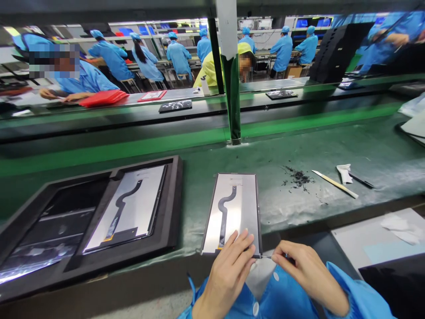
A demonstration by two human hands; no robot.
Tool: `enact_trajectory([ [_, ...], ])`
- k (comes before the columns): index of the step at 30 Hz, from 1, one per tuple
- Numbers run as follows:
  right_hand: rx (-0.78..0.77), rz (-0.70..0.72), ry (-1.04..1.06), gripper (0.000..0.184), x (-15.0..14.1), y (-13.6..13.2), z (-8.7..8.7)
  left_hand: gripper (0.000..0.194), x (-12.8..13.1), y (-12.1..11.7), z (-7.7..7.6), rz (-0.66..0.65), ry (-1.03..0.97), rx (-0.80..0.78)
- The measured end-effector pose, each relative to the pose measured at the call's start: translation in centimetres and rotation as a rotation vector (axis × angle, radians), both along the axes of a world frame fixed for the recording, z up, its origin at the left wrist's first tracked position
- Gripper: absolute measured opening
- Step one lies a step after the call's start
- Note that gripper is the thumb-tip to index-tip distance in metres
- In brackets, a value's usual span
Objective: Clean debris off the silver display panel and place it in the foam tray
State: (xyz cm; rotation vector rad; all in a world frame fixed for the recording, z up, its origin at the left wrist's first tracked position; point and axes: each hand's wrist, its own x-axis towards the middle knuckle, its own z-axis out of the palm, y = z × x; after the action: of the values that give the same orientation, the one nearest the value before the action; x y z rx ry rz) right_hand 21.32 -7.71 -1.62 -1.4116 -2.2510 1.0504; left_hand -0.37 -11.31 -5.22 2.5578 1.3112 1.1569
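Note:
A display panel (244,212) with a silvery back and a dark, wavy flex cable (224,217) lies on the green bench near its front edge. My left hand (229,266) rests flat over the panel's lower end, fingers stretched out, covering the foot of the cable. Beside the panel's lower right corner, my right hand (297,266) pinches a thin, light strip (266,256) that reaches to that corner. Whether the strip is joined to the panel I cannot tell.
At left, a black foam tray (175,199) holds a similar panel (128,208) and dark film-covered pieces. Black scraps (299,177), a craft knife (335,184), a crumpled tissue (344,173) and a black pen (361,180) lie right. A post (232,102) stands behind; co-workers sit beyond.

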Motion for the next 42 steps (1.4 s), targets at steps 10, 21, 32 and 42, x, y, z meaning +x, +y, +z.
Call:
enact_trajectory([
  [10,-0.485,-0.010,0.048,0.022,-0.3,2.9,0.4,0.036,0.0,0.2,-0.4,-0.043,0.051,0.054],
  [21,-0.122,0.164,-0.180,0.014,-0.4,2.3,2.1,0.038,0.2,0.0,0.2,-0.053,0.131,0.075],
  [32,0.105,0.257,-0.111,0.028,0.3,1.9,0.3,0.044,0.1,-0.6,-1.0,0.070,0.025,-0.073],
  [42,-0.379,0.190,-0.067,0.017,-0.3,3.6,1.5,0.046,0.2,-0.2,-0.2,0.042,0.008,-0.075],
])
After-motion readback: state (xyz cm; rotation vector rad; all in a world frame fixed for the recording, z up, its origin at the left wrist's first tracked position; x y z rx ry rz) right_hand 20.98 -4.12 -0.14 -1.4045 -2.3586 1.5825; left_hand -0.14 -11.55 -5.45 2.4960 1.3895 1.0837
